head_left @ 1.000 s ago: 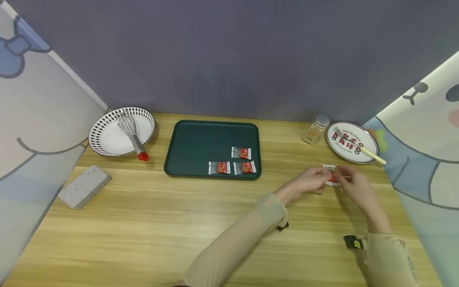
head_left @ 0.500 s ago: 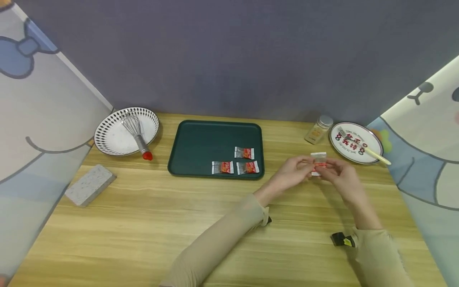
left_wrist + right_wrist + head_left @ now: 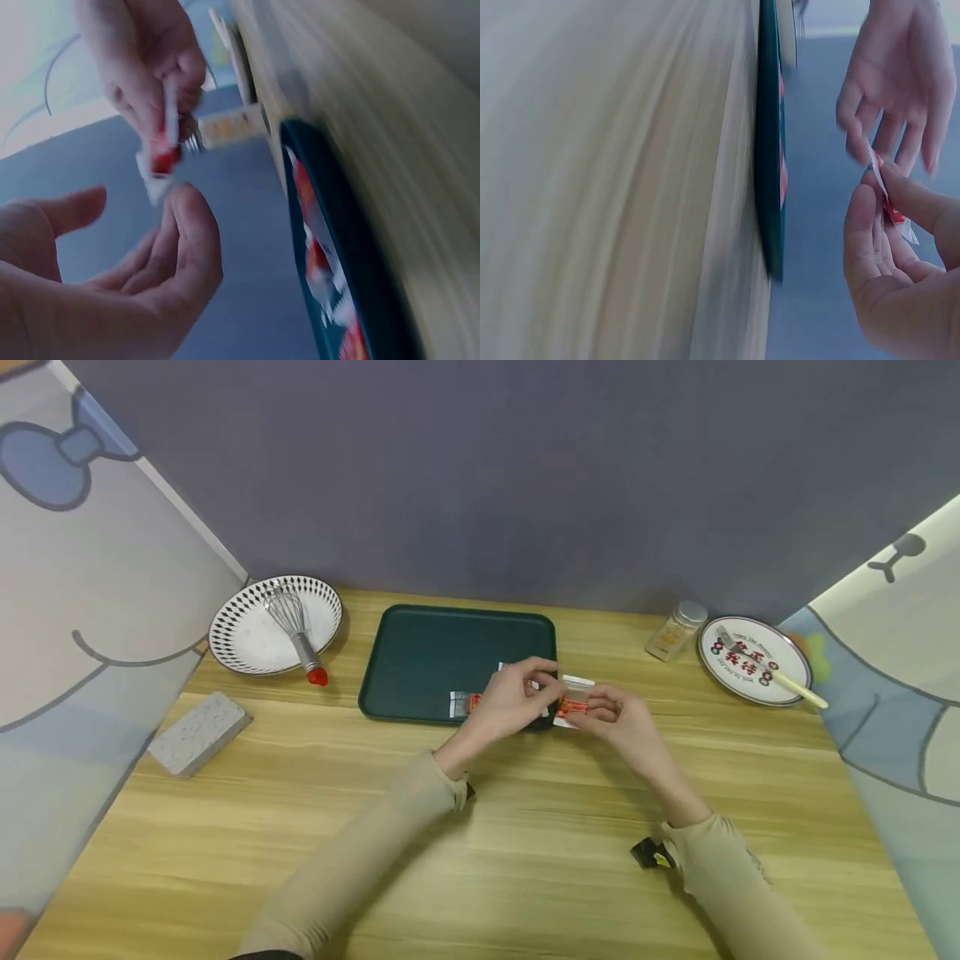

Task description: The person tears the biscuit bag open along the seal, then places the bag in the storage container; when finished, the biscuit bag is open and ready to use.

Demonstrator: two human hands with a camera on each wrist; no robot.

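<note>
Red-and-white candy packet (image 3: 573, 701) sits pinched in the right hand (image 3: 611, 720); the left hand (image 3: 510, 697) has loose, spread fingers beside it, over the green tray (image 3: 420, 652).

Pale wooden table (image 3: 525, 868) w/ visible grain, smooth, slight sheen. Dark green plastic tray (image 3: 427, 652) – matt; red-and-white candy wrapper (image 3: 573, 700) – crinkly glossy film. Wire whisk (image 3: 288, 614) shiny metal; grey block (image 3: 198, 732) rough, speckled.
</note>
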